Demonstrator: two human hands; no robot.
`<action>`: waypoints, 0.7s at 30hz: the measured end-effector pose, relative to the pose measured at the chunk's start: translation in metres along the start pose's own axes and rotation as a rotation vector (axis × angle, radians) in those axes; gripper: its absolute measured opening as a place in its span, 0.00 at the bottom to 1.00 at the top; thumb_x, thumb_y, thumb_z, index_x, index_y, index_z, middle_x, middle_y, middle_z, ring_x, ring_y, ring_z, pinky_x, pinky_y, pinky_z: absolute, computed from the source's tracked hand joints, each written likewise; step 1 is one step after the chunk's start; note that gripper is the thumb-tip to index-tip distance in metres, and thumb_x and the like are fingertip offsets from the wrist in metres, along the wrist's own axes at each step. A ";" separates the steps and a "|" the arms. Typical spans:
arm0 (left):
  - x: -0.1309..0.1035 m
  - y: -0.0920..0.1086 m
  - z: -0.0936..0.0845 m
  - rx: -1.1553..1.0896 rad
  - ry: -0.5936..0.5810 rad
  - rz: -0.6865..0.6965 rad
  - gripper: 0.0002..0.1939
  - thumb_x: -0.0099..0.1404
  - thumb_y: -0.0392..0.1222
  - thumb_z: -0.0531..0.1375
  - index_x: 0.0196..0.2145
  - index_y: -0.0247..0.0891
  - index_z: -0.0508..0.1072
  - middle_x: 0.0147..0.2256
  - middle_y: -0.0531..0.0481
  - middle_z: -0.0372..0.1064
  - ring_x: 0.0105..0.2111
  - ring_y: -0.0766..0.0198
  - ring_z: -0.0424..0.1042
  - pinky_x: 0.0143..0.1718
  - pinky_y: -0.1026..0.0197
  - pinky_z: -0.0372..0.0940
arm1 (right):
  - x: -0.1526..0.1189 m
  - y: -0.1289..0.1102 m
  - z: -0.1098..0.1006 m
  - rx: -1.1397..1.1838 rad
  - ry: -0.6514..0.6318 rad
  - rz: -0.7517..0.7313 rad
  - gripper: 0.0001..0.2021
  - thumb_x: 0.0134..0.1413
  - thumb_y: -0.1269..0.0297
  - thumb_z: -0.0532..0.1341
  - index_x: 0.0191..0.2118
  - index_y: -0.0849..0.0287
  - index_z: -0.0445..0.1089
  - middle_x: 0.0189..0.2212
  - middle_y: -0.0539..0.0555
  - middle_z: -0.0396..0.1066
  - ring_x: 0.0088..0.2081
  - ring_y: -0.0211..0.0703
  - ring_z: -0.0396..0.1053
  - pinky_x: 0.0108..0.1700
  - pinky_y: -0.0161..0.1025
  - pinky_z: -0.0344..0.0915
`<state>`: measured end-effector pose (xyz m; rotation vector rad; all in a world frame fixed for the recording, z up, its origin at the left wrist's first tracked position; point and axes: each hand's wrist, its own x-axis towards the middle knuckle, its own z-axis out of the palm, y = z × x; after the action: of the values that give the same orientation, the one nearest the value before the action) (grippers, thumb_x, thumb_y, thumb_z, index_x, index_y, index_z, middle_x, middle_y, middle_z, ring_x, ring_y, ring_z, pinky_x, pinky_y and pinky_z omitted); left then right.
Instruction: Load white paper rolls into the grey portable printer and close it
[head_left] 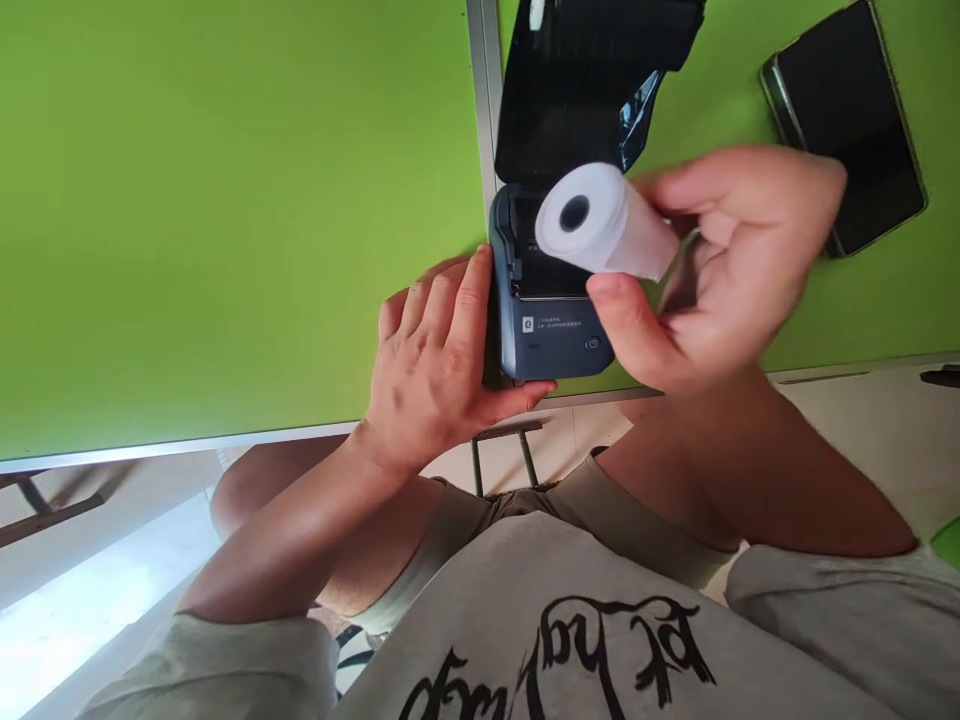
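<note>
1. The landmark is the portable thermal printer, which sits at the table edge nearest the person, its power button side towards the body. Its lid is swung up and away, on the printer's far side, so the dark paper bay lies exposed.
2. The white paper roll is over the right part of that bay and hides some of it. It appears to be held above the printer; whether it touches the bay wall cannot be told.
3. The roll's long axis runs roughly across the printer, from left to right, with a tilt: the end with the dark core faces the printer's left wall and turns up towards the viewer.
4. The right hand, nearer the roll, comes from the printer's right and pinches the roll's right part between thumb and fingers, narrowed to its width.
5. The left hand holds the printer's near left corner, fingers against the left side, thumb along the near edge.
6. A dark flat phone-like device lies well to the printer's right.
</note>
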<state>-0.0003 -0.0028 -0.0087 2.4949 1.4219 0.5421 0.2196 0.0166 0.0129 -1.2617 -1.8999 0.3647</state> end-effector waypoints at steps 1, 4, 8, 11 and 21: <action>0.000 0.000 0.000 -0.002 -0.006 0.000 0.58 0.66 0.83 0.44 0.70 0.26 0.59 0.61 0.27 0.70 0.58 0.40 0.72 0.54 0.47 0.62 | 0.001 0.000 -0.002 -0.030 0.036 0.002 0.16 0.63 0.56 0.63 0.53 0.56 0.68 0.51 0.58 0.76 0.53 0.50 0.75 0.55 0.50 0.74; 0.000 0.000 -0.001 0.002 0.000 0.007 0.58 0.67 0.82 0.44 0.69 0.24 0.60 0.59 0.26 0.71 0.57 0.41 0.72 0.53 0.47 0.63 | 0.005 -0.002 -0.008 -0.111 0.089 -0.108 0.10 0.60 0.64 0.66 0.47 0.54 0.70 0.44 0.54 0.79 0.39 0.43 0.77 0.36 0.41 0.72; 0.000 0.000 -0.001 -0.010 0.004 0.018 0.57 0.68 0.81 0.45 0.70 0.23 0.59 0.59 0.26 0.71 0.58 0.41 0.71 0.55 0.47 0.62 | 0.012 -0.007 -0.014 -0.294 -0.010 -0.136 0.12 0.55 0.70 0.68 0.44 0.53 0.70 0.42 0.48 0.82 0.21 0.31 0.64 0.31 0.38 0.67; 0.000 0.000 0.000 -0.025 -0.002 0.017 0.56 0.68 0.80 0.46 0.70 0.23 0.58 0.60 0.26 0.70 0.58 0.41 0.71 0.55 0.47 0.62 | 0.015 -0.009 -0.017 -0.331 -0.056 -0.082 0.12 0.54 0.71 0.69 0.42 0.53 0.70 0.43 0.47 0.82 0.18 0.28 0.58 0.29 0.39 0.65; -0.001 -0.001 0.000 -0.029 -0.021 -0.009 0.57 0.66 0.82 0.46 0.71 0.26 0.58 0.62 0.27 0.69 0.57 0.39 0.71 0.54 0.46 0.61 | 0.015 0.001 -0.008 -0.137 -0.085 -0.030 0.07 0.56 0.74 0.64 0.37 0.54 0.71 0.43 0.47 0.82 0.23 0.31 0.66 0.26 0.35 0.61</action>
<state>-0.0013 -0.0034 -0.0090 2.4629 1.4072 0.5297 0.2237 0.0286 0.0244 -1.3238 -2.0430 0.2807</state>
